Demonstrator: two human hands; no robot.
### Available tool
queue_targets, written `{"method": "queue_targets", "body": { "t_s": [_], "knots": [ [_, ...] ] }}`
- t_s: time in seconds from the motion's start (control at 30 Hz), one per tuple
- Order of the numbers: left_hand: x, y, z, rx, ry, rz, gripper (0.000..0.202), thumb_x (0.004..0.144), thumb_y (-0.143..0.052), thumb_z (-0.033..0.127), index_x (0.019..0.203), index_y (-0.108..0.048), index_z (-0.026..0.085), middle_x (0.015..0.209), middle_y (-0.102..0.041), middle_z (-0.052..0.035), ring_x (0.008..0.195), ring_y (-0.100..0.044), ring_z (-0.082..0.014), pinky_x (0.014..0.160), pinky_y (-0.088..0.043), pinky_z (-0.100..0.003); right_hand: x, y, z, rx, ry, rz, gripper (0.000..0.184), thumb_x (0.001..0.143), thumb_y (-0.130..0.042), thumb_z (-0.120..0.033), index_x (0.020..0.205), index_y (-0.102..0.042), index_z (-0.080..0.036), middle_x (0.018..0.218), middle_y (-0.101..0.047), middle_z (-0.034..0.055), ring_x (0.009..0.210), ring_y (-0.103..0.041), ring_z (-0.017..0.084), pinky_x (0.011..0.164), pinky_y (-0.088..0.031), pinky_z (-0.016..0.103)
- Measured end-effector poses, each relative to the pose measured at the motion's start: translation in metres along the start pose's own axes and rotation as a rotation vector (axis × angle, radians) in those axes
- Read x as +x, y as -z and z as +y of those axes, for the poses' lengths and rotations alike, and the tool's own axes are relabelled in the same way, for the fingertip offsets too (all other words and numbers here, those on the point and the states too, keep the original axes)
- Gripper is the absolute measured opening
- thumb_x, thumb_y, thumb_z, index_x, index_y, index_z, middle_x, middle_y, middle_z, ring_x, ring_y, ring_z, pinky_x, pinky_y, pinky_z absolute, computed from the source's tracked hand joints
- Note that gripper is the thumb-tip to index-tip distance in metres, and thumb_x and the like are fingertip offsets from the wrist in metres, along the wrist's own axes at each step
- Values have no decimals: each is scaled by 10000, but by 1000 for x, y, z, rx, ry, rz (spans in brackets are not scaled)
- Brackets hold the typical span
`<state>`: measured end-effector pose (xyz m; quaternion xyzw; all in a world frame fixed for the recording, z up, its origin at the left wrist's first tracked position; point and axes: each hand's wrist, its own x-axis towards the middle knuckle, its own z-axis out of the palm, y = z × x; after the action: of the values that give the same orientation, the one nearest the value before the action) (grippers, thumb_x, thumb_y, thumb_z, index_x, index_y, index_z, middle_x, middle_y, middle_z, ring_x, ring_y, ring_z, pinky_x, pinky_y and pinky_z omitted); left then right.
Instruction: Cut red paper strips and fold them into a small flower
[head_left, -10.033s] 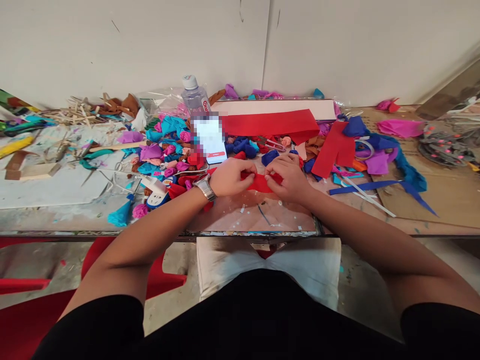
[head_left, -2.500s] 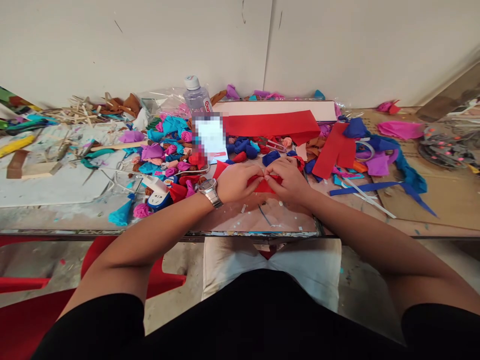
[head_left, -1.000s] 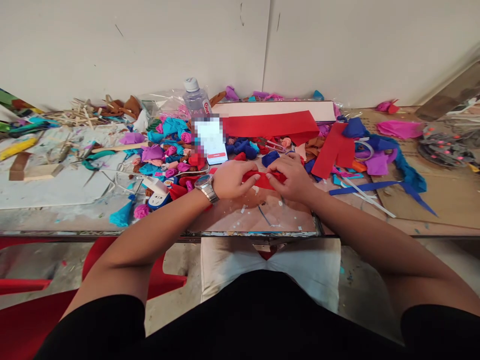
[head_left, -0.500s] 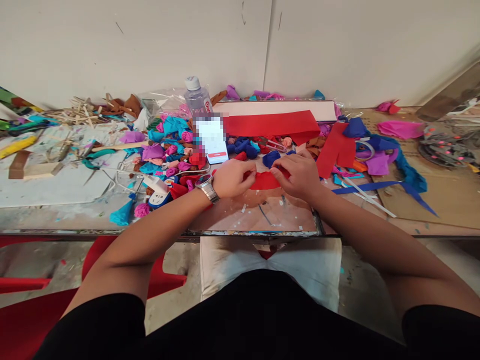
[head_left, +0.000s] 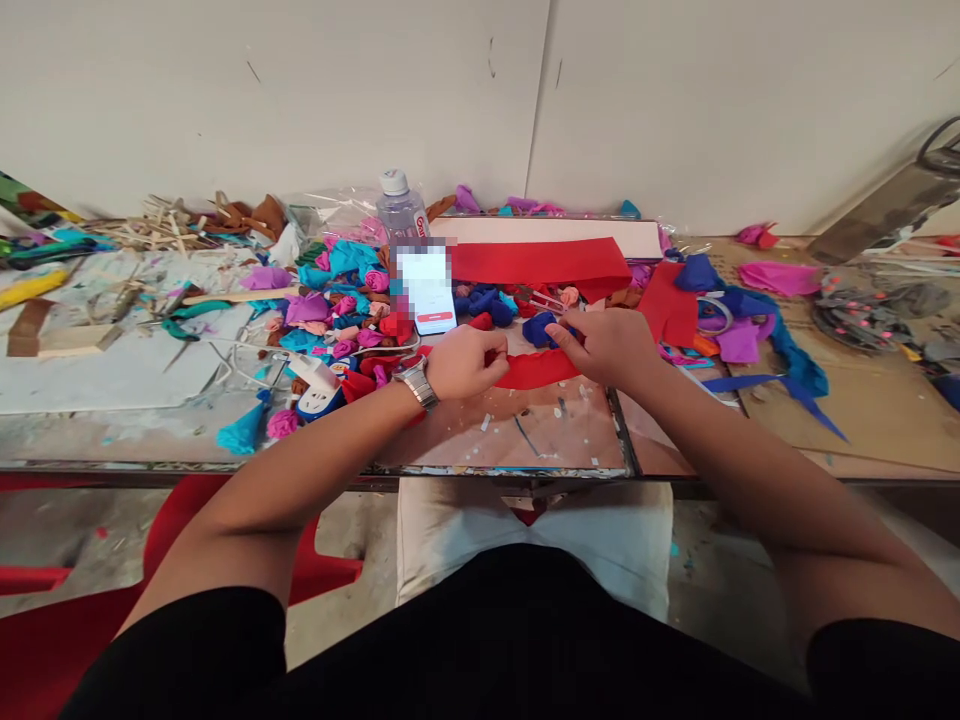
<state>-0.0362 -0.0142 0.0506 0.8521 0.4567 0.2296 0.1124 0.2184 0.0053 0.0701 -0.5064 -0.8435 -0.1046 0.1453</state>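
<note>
A curved red strip of thin material (head_left: 536,371), paper or cloth, stretches between my hands just above the near table edge. My left hand (head_left: 466,363), with a metal watch at its wrist, is closed in a pinch on the strip's left end. At the right end, my right hand (head_left: 616,347) has its fingers curled round the strip, thumb pointing left; its fingertips are partly hidden. Right behind the strip lies a dark blue crumpled piece (head_left: 538,330). Beyond that, a wide red band (head_left: 540,262) lies flat, and another red piece (head_left: 670,305) rests right of my right hand.
A lit phone (head_left: 435,290) leans before a water bottle (head_left: 403,210). Coloured rosettes (head_left: 307,308), a power strip (head_left: 319,397) and green-handled pliers (head_left: 184,325) lie to the left. Cardboard (head_left: 885,400) and a blue ribbon (head_left: 795,385) are at right.
My right hand has shifted slightly right, its thumb higher and away from the strip's middle, so more of the red strip shows. My left hand stays pinched. The view has moved slightly.
</note>
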Motion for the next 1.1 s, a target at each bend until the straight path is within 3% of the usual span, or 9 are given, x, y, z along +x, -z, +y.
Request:
{"method": "queue_targets", "body": {
  "t_s": [0.17,0.37,0.43,0.53,0.67,0.87,1.1],
  "knots": [
    [0,-1,2,-46,-24,-58,287,954,-499,331,779,-677,189,651,-602,-25,593,-478,-156,619,-292,-316,8,12,5,-125,36,-148,668,1068,-298,-656,1019,-758,-173,874,-767,137,717,-650,259,633,-224,321],
    [3,-9,-3,-16,-13,-103,285,986,-517,344,916,-745,187,754,-698,-41,659,-553,-168,631,-299,-311,21,-8,16,-164,92,-259,653,1068,-349,-625,1048,-776,-131,959,-774,206,822,-691,336,709,-357,384],
    [4,-10,-5,-2,8,-117,298,988,-516,341,878,-744,186,745,-702,-41,640,-547,-163,626,-298,-311,24,-16,14,-100,146,-223,601,1080,-378,-559,1020,-780,-117,988,-777,219,909,-687,352,805,-397,436],
    [4,-12,-7,-14,50,-141,290,977,-526,341,868,-746,186,743,-708,-38,617,-539,-156,620,-302,-310,22,-24,2,127,282,-47,455,1087,-422,-439,1077,-765,-140,1115,-775,184,1077,-653,339,933,-406,455],
    [5,-13,-12,-46,51,-144,279,972,-519,326,915,-753,185,770,-721,-39,633,-553,-155,636,-328,-307,10,-33,-15,318,435,-32,274,1018,-551,-331,1075,-751,-153,1070,-773,133,1027,-655,297,955,-414,435],
    [4,-14,-11,-38,-3,-128,294,985,-514,349,898,-746,192,772,-729,-34,648,-579,-160,641,-337,-312,-1,-50,-18,345,434,-3,224,1021,-534,-267,1021,-740,-179,996,-769,115,956,-625,283,937,-401,444],
    [1,-11,-6,90,-8,-123,303,992,-518,370,949,-778,220,806,-754,-41,696,-626,-191,622,-319,-317,-7,-50,-17,451,421,22,248,1051,-517,-278,1053,-746,-183,1008,-787,94,951,-641,261,954,-393,446]
  ]
}}
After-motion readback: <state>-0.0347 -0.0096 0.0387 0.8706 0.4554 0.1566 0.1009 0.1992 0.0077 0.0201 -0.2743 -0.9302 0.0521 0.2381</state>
